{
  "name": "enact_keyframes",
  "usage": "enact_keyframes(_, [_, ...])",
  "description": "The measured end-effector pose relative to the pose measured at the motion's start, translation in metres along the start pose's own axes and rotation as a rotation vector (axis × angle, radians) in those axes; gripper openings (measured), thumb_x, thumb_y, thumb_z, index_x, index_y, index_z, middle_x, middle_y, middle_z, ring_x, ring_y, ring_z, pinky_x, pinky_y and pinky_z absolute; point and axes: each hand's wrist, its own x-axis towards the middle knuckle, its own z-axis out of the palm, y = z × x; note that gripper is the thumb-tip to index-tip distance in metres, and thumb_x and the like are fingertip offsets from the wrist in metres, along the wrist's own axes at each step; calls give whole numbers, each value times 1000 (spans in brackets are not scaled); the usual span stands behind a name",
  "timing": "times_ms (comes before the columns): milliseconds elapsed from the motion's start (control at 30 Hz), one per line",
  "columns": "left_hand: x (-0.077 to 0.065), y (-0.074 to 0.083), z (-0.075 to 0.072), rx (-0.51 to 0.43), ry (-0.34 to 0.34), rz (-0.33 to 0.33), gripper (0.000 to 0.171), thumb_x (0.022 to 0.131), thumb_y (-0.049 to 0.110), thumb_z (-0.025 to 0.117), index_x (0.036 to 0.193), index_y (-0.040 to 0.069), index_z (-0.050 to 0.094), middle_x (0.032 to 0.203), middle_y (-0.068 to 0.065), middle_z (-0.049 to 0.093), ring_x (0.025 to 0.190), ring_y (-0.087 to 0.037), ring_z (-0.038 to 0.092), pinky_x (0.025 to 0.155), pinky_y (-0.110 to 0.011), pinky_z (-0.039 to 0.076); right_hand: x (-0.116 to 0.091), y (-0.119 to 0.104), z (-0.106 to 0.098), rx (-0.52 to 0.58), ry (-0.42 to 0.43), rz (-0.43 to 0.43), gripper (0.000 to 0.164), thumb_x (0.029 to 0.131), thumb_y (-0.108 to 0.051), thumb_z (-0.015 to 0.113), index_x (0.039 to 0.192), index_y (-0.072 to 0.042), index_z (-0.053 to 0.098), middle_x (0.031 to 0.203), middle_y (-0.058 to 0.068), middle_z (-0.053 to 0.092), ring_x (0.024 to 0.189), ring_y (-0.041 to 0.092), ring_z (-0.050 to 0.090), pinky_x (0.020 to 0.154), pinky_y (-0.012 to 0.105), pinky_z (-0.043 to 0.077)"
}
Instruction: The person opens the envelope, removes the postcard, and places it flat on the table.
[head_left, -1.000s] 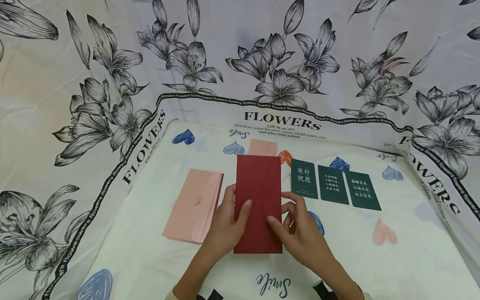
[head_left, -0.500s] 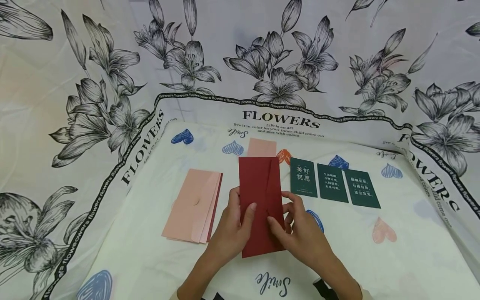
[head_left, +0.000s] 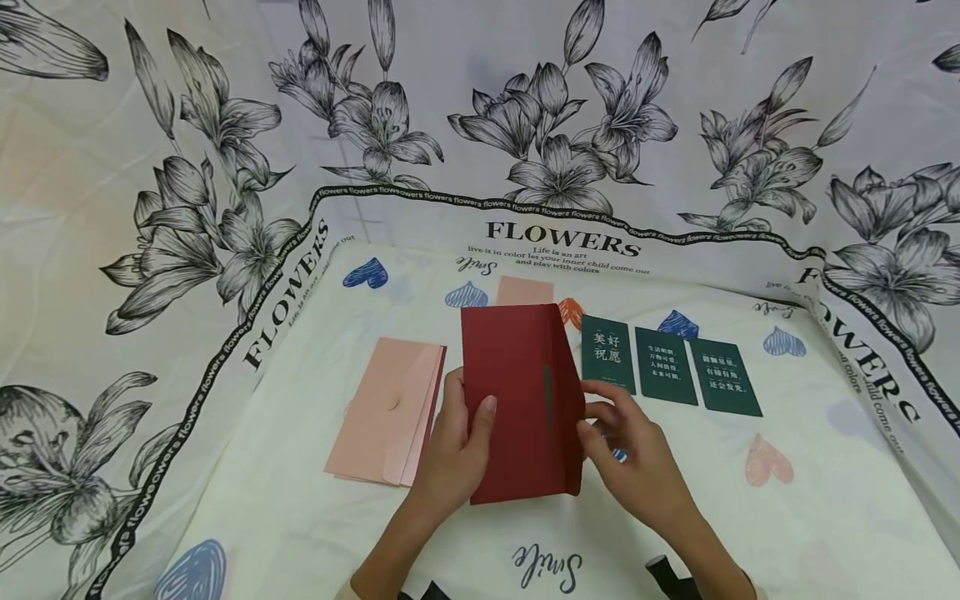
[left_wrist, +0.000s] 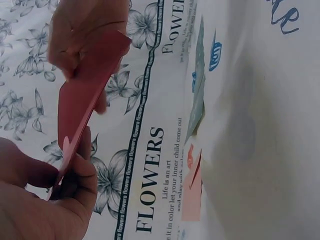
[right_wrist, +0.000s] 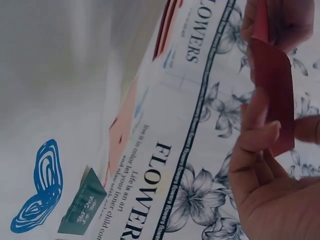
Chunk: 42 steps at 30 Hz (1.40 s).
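My left hand (head_left: 452, 457) grips a red paper envelope (head_left: 506, 375) by its left edge, thumb on the front face. The envelope is raised above the table, its long flap (head_left: 567, 417) folded out along the right side. A narrow strip of dark green (head_left: 548, 402) shows through a slit near the fold. At the flap's outer edge, my right hand (head_left: 632, 458) holds it between thumb and curled fingers. In the right wrist view, the flap stands between the fingers (right_wrist: 256, 135) and the thumb. What lies inside the envelope is mostly hidden.
Left of the envelope lies a stack of pink envelopes (head_left: 386, 408), with a red one beneath. Another pink piece (head_left: 525, 290) lies behind. Three dark green cards with white writing, the nearest card (head_left: 609, 354) among them, form a row at right on the printed cloth (head_left: 817, 517).
The red envelope's flap has gone from lying flat to standing out at the right, uncovering the green strip. My right hand has shifted slightly right with the flap; the envelope has turned.
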Motion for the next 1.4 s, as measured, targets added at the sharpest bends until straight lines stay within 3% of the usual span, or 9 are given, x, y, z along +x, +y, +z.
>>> enact_keyframes(233, [1,2,-3,-119,10,7,43,113,11,46,154,19,33,144,-2,53,134,-21,53,103,-48,49,2,1,-6,162,44,-89,55,105,5,57,154,-15,39,105,2,77,82,22,72,74,31,61])
enact_keyframes(400, [0,2,-4,-152,0,6,43,113,12,45,154,18,33,145,-4,53,135,-25,53,105,-50,48,0,1,-1,145,66,-66,36,106,3,56,137,-15,57,111,0,76,90,21,70,76,30,60])
enact_keyframes(600, [-4,4,-4,-212,-24,59,42,114,13,43,155,17,33,147,-6,52,136,-30,51,104,-47,48,2,2,7,156,29,13,20,109,-14,61,126,-20,69,123,-5,69,99,21,67,77,29,59])
enact_keyframes(767, [-7,6,-2,-153,-48,104,40,114,15,42,153,18,31,146,-4,48,136,-29,46,102,-43,48,4,0,14,138,10,54,12,105,-21,69,116,-24,73,121,-5,66,105,22,63,80,33,60])
enact_keyframes(933, [-10,7,0,-92,-83,85,40,115,19,41,153,22,28,144,0,48,135,-24,46,101,-45,48,4,-1,18,139,-4,86,7,101,-25,75,108,-24,75,122,-3,62,110,24,62,83,35,60])
enact_keyframes(1067, [-8,5,1,-48,-64,73,41,115,20,43,153,24,29,141,3,50,132,-21,49,100,-46,48,2,1,18,172,-8,105,4,103,-24,72,107,-21,72,121,-1,61,110,25,62,87,33,59])
enact_keyframes(1400, [-7,2,4,-67,-59,29,45,115,21,44,156,25,27,142,2,51,130,-20,53,100,-48,50,-1,4,20,191,49,38,3,106,-17,67,106,-16,70,114,2,59,99,25,63,82,30,57])
